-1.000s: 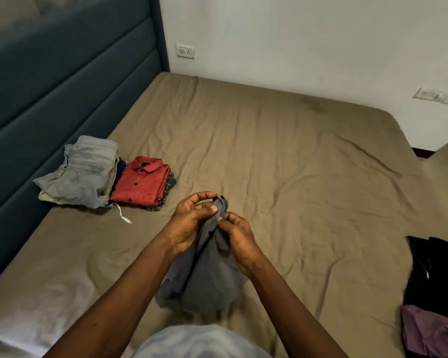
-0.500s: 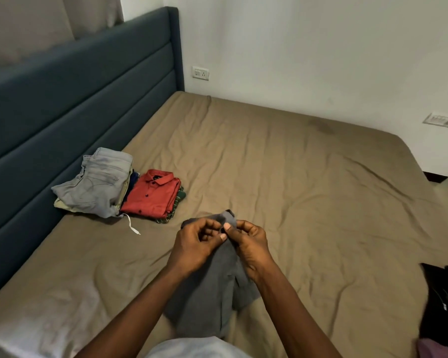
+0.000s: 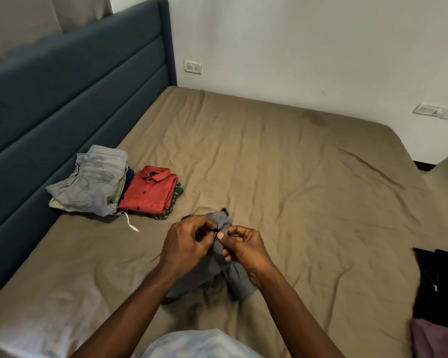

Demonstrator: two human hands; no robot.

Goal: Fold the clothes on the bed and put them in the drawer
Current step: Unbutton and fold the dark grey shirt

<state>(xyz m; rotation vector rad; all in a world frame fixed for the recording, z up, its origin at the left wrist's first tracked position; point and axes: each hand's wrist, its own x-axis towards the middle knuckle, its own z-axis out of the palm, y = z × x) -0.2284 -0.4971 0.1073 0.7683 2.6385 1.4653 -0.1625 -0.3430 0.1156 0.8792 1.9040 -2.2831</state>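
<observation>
I hold the grey garment (image 3: 239, 282) in both hands over the bed (image 3: 282, 164), well out from the headboard (image 3: 62, 99). My left hand (image 3: 189, 244), the one nearer the headboard, has thumb and curled fingers pinched on the garment's upper edge. My right hand (image 3: 243, 250) pinches the same edge just beside it, thumb and forefinger closed on the cloth, so that the fingertips of both hands nearly meet. A small dark spot sits between them; I cannot tell what it is. Below my hands the garment hangs crumpled, and its lower part lies on the brown sheet.

Close against the headboard lies a folded pile topped with pale grey jeans (image 3: 93, 179). Touching it on the side away from the headboard is a folded red shirt (image 3: 150, 189), resting on a green striped piece (image 3: 175, 200). A white drawstring (image 3: 130, 222) trails from the pile onto the sheet. Far from the headboard, at the bed's opposite side, a black garment (image 3: 440, 288) lies unfolded with a purple garment (image 3: 435, 339) beside it.
</observation>
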